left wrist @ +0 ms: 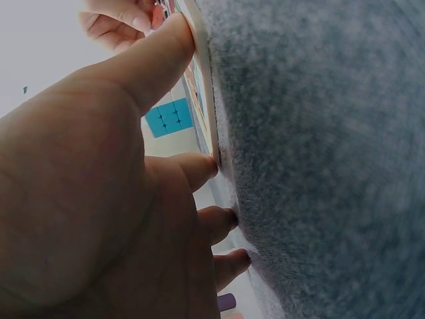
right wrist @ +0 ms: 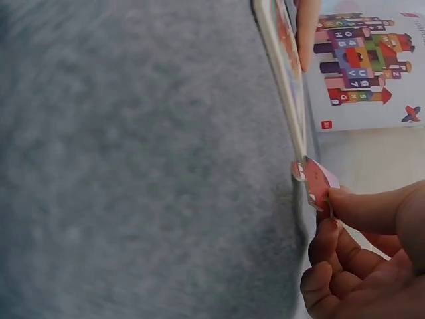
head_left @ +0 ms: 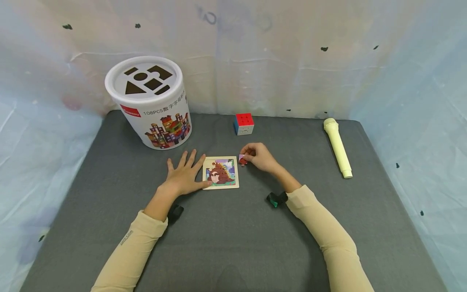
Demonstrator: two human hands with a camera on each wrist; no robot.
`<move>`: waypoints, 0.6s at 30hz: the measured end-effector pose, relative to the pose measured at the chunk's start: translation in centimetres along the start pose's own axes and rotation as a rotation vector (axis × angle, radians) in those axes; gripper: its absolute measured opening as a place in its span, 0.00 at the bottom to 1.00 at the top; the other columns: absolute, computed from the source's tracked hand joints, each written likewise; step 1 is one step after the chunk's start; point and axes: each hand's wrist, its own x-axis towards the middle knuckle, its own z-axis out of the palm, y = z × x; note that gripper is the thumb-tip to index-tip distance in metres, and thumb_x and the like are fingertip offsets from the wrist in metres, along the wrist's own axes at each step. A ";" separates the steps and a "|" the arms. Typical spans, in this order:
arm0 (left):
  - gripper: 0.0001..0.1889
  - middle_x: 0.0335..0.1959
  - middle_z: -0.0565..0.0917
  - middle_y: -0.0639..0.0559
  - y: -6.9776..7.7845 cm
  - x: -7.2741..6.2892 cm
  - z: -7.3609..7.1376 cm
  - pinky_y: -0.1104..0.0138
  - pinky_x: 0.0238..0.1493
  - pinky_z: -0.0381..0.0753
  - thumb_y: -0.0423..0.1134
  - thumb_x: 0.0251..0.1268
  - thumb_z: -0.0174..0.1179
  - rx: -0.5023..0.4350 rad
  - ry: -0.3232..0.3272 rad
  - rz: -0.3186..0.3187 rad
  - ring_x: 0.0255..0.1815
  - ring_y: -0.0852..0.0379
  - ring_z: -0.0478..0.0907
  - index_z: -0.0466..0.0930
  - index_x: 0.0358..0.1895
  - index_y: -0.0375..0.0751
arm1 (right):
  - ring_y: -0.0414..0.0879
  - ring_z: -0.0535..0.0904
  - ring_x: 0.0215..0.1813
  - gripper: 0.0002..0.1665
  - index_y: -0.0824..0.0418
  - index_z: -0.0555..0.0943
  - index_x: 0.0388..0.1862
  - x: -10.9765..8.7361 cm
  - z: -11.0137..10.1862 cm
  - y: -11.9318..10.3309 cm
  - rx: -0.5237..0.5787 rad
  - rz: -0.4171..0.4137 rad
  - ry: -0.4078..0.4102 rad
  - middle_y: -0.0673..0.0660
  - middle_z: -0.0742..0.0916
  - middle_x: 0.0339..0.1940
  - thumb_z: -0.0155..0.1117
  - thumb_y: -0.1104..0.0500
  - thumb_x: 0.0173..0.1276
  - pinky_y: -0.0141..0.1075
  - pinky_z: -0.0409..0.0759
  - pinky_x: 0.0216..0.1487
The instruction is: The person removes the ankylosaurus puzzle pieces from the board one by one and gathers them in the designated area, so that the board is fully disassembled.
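A small square picture puzzle with a pale wooden frame lies flat on the table, showing a brown spiky cartoon figure. My left hand is spread out at its left side; the thumb rests on the frame and the index fingertip touches its edge. To the right of the puzzle, my right hand pinches a small pink and red puzzle piece between thumb and fingers. That piece is tilted up near the frame's right edge. Beneath it shows another small reddish bit, partly hidden.
A large white bucket with shape cutouts in its lid stands at the back left. Behind the puzzle sits a cube puzzle with a red top. A pale yellow toy microphone lies at the right. Plastic sheeting surrounds the grey table.
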 end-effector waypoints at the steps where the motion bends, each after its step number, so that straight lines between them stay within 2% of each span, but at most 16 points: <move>1: 0.52 0.82 0.38 0.38 0.0 0.0 0.0 0.26 0.65 0.28 0.70 0.63 0.56 -0.003 0.003 0.002 0.80 0.34 0.31 0.42 0.82 0.50 | 0.47 0.75 0.33 0.06 0.70 0.84 0.42 0.0 0.1 0.0 -0.009 0.004 0.004 0.59 0.84 0.33 0.63 0.72 0.69 0.34 0.72 0.35; 9: 0.52 0.82 0.38 0.38 0.0 0.1 0.1 0.26 0.65 0.28 0.70 0.64 0.56 -0.002 0.001 0.001 0.80 0.34 0.31 0.43 0.82 0.50 | 0.48 0.76 0.35 0.12 0.70 0.84 0.48 -0.3 0.3 0.0 -0.066 -0.001 -0.007 0.60 0.85 0.37 0.68 0.71 0.65 0.34 0.73 0.35; 18: 0.53 0.82 0.36 0.39 -0.1 0.2 0.1 0.26 0.65 0.27 0.71 0.63 0.55 0.002 -0.016 -0.005 0.80 0.35 0.30 0.40 0.82 0.51 | 0.46 0.73 0.30 0.11 0.68 0.85 0.46 -0.5 0.6 0.0 -0.115 -0.020 -0.005 0.57 0.84 0.33 0.71 0.67 0.65 0.33 0.70 0.30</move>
